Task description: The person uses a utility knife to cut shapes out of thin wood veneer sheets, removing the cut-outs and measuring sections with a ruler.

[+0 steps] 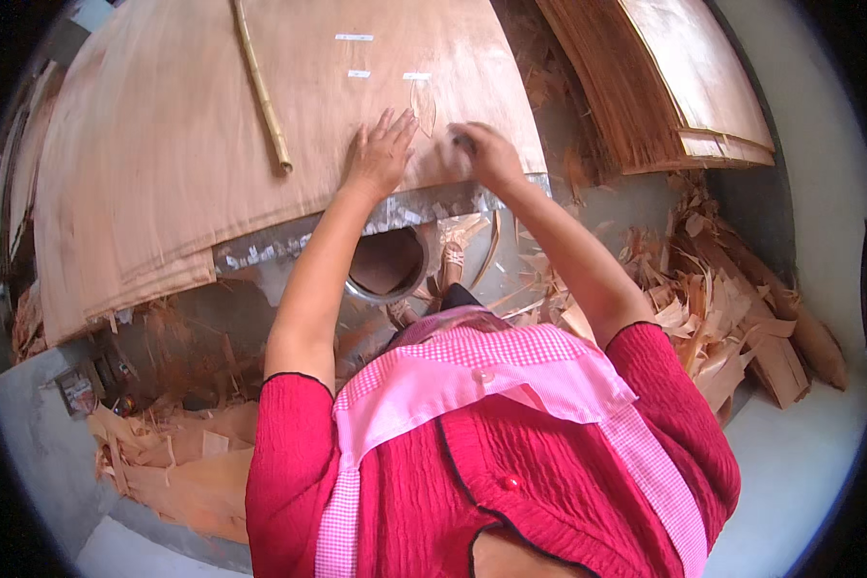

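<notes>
My left hand (380, 154) rests with extended fingers on a pale wood veneer sheet (164, 144), just below a leaf-shaped split or cut outline (422, 104). To its right, my right hand (484, 156) is curled at the sheet, gripping a small dark object (462, 144) that is blurred. Short white tape strips (358, 74) are stuck on the sheet above my hands. A bamboo stick (258, 91) lies on the sheet to the left.
Stacked veneer (636, 87) stands at the back right, with more sheets (31, 183) at the far left. The bench edge (270, 246) has a round metal container (419, 265) beneath it. Veneer scraps (703, 337) heap on both sides of the floor around my feet (453, 260).
</notes>
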The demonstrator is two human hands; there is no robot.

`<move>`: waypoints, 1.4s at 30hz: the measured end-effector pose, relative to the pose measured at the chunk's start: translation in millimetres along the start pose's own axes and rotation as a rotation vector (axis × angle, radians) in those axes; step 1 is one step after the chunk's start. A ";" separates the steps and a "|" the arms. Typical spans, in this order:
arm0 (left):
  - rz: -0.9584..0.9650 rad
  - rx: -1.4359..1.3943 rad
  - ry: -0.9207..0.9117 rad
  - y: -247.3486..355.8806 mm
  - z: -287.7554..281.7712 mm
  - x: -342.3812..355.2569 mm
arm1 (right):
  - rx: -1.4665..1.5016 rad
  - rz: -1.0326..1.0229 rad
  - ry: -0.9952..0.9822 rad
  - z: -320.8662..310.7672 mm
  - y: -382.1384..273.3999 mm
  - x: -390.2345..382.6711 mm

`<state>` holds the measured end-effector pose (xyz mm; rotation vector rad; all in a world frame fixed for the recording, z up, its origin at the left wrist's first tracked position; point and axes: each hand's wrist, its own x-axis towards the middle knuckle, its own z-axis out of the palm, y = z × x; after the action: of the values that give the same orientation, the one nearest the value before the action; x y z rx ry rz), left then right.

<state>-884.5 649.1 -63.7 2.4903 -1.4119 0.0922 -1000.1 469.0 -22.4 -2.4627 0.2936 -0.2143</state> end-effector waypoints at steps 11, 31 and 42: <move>0.145 0.129 -0.149 -23.2 2.1 31.1 | -0.291 -0.447 -0.050 28.7 29.9 22.8; 0.129 -0.003 0.011 -26.2 1.6 51.9 | -0.240 -0.515 -0.096 26.7 43.1 42.7; 0.329 0.184 -0.040 -41.3 4.7 152.0 | -0.120 -0.493 -0.037 26.6 41.9 40.7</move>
<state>-770.6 541.4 -47.9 2.3842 -1.8972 0.2487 -961.6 441.6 -65.8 -2.6179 -0.3328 -0.3654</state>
